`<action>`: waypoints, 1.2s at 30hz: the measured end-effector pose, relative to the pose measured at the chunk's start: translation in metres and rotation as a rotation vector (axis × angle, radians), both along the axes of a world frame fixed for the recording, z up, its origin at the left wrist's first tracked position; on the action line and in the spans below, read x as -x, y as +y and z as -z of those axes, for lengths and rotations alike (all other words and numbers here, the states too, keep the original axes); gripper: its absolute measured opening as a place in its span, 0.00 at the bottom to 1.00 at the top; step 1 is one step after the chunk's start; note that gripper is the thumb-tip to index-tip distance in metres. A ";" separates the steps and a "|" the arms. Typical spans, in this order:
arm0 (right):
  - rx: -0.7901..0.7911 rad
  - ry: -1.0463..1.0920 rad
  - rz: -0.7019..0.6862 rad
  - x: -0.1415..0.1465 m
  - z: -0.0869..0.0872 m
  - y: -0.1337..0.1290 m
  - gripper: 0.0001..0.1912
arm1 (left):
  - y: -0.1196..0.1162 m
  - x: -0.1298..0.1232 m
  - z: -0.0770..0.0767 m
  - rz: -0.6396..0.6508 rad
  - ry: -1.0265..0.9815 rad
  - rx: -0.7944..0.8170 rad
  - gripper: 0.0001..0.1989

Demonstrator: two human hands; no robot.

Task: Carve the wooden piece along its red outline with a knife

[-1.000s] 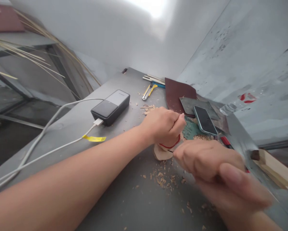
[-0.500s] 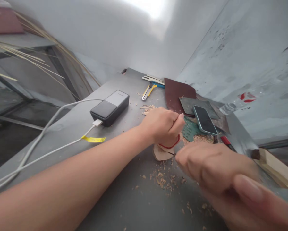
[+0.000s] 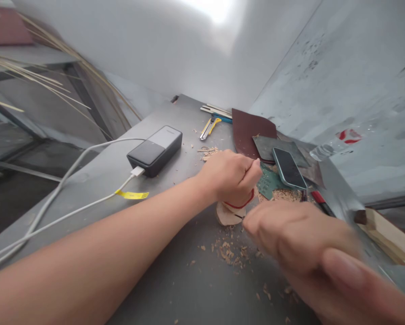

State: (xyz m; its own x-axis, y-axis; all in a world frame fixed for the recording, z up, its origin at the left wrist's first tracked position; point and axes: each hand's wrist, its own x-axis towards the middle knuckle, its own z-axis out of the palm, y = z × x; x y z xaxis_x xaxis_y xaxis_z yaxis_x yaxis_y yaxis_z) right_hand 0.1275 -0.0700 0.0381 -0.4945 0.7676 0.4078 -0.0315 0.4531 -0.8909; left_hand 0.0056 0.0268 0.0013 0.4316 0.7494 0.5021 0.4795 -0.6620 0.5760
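Observation:
My left hand is closed around a pale carved wooden piece with a red line round it, pressing it down on the grey table. Most of the piece is hidden under my fingers; its wide rounded end points toward me. My right hand, blurred, is closed close by on the right. From its fingers pokes the thin dark tip of a carving tool, touching the wood's near end. The tool's handle is hidden in my fist. Wood shavings lie just below the piece.
A power bank with a white cable stands at left. Farther back lie a yellow utility knife and a brown sheet. To the right are a phone, a red-and-black marker, a clear bottle and a wood block.
My right hand has shifted slightly left, toward the wooden piece, and less of the tool's tip shows beside it. My left hand keeps the piece in the same place.

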 end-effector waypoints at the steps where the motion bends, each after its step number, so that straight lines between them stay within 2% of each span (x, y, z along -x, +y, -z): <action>1: -0.008 -0.009 -0.014 0.000 0.001 0.000 0.28 | 0.000 0.000 0.000 0.000 0.000 -0.001 0.26; 5: -0.052 0.051 0.014 -0.003 -0.002 0.001 0.26 | 0.000 -0.001 -0.001 -0.009 0.018 0.001 0.26; 7: -0.020 -0.099 -0.035 -0.005 -0.004 0.000 0.27 | 0.000 -0.001 -0.002 -0.003 0.018 0.005 0.26; 8: -0.009 -0.131 -0.015 -0.005 -0.004 -0.001 0.27 | 0.000 -0.001 -0.002 0.000 0.017 0.003 0.26; 9: 0.001 -0.122 -0.037 -0.006 -0.003 -0.002 0.26 | 0.000 -0.001 -0.002 -0.002 0.017 0.002 0.26; 11: -0.020 0.058 0.012 -0.006 0.001 -0.003 0.24 | 0.000 -0.001 -0.002 -0.008 0.020 0.005 0.26; 15: 0.011 -0.026 -0.020 -0.006 0.005 -0.003 0.25 | 0.000 -0.001 -0.001 0.003 0.002 0.013 0.27; 18: -0.023 0.027 0.005 -0.006 0.003 -0.002 0.25 | 0.000 -0.001 -0.001 0.002 -0.013 0.017 0.26; 22: 0.016 -0.060 0.000 -0.006 -0.002 -0.002 0.26 | 0.000 -0.001 -0.001 0.010 -0.014 0.018 0.26; 26: -0.022 0.077 0.005 -0.008 0.002 0.000 0.25 | 0.000 -0.001 0.000 0.007 -0.021 0.017 0.27; 30: 0.036 -0.006 -0.016 -0.008 0.007 0.000 0.27 | 0.001 -0.002 0.000 0.009 -0.015 0.010 0.26; 31: 0.008 0.043 -0.010 -0.008 0.007 0.001 0.26 | 0.001 -0.002 0.000 0.005 -0.018 0.005 0.26; 33: 0.001 0.095 0.011 -0.006 0.005 0.001 0.25 | 0.001 -0.002 0.000 0.002 -0.023 0.005 0.27; 36: 0.006 -0.004 0.024 -0.005 -0.004 0.002 0.28 | 0.001 -0.001 0.000 0.013 -0.027 0.018 0.27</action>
State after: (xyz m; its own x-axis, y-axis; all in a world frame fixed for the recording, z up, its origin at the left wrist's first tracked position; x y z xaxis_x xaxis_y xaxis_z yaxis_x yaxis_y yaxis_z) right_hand 0.1322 -0.0684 0.0419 -0.4778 0.7813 0.4015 -0.0175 0.4485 -0.8936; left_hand 0.0069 0.0279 0.0010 0.4277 0.7528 0.5004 0.4547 -0.6576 0.6006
